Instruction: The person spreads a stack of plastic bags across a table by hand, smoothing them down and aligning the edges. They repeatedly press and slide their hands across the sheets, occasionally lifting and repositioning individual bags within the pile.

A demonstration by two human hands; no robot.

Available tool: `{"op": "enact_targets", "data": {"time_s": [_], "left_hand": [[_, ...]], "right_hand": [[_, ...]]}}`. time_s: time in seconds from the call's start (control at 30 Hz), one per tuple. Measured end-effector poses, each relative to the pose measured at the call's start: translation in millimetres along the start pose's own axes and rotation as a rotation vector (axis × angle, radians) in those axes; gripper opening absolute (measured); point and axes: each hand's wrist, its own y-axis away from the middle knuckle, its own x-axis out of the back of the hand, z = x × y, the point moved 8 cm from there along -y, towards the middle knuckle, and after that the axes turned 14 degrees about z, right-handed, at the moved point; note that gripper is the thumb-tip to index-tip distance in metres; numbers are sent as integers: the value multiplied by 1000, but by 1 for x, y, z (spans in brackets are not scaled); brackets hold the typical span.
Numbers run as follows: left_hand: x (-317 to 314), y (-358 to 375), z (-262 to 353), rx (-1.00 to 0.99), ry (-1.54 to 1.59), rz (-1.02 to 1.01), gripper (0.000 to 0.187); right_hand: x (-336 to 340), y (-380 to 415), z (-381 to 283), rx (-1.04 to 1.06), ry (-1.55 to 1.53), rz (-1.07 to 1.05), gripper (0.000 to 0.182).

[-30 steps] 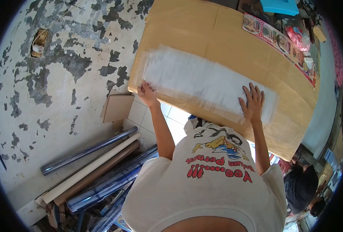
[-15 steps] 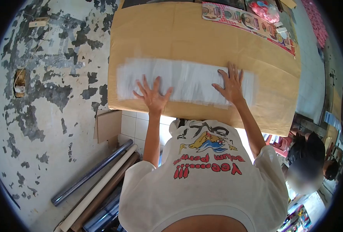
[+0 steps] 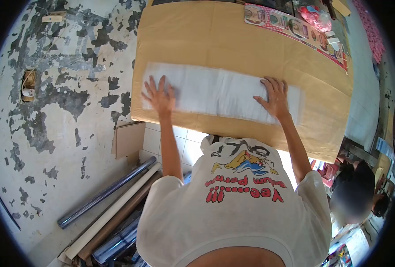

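A long whitish translucent sheet (image 3: 215,91) lies flat across the near half of a table covered in brown paper (image 3: 193,31). On the sheet's left end rests my left hand (image 3: 162,99), palm down with its fingers spread. Toward the right end, my right hand (image 3: 276,99) presses on the sheet, its thumb apart and its other fingers slightly bent. Neither hand holds anything.
A printed strip (image 3: 295,29) and a pink plastic bag (image 3: 315,18) lie at the table's far right. Long rolls (image 3: 113,209) lean at the lower left beside a peeling wall (image 3: 59,133). Another person (image 3: 353,191) is at the lower right.
My left hand has moved left and a little forward over the sheet, toward its left end. My right hand's fingers are more bent. The whole view has shifted slightly.
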Motion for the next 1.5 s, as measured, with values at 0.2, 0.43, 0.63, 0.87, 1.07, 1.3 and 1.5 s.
{"op": "enact_targets", "data": {"time_s": [0.2,0.43,0.63,0.87,1.07,1.3,1.5], "left_hand": [[19,4,-44,167,11,177,44],[3,-3,-41,66,232,118,67],[66,52,210,-641,642,-445,114],[43,87,267,-688,650,-362,79],[43,82,271,-676,659,-351,69],[50,79,274,-688,667,-356,65],[49,80,273,-666,658,-356,73]], "right_hand": [[3,-4,3,-22,-9,43,73],[5,-6,4,-52,-33,7,70],[6,-9,2,-60,-51,36,67],[2,-3,10,-40,17,70,70],[75,100,144,-529,444,448,84],[149,329,414,-1359,568,270,109],[187,310,418,-1275,407,149,55]]}}
